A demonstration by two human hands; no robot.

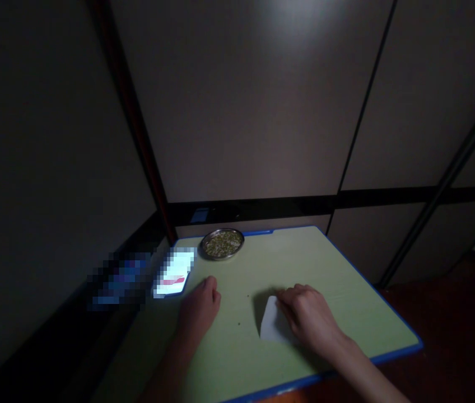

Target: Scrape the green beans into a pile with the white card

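My right hand (308,314) is closed on a small white piece of paper (273,323), pinching it near its upper edge. The sheet stands slightly tilted over the table, and part of it is hidden behind my fingers. My left hand (199,308) rests on the table with its fingers curled into a fist. Whatever it may hold is hidden. Beyond my left hand is a round metal dish (222,257) with many small green and pale bits, perhaps seeds, spread across it.
A pale green table (288,254) with a blue rim lies under both hands. A phone (174,273) with a lit, blurred screen sits at its left edge. Dark specks dot the middle. Cabinet panels (254,112) rise directly behind the table, and a dark wall stands to the left.
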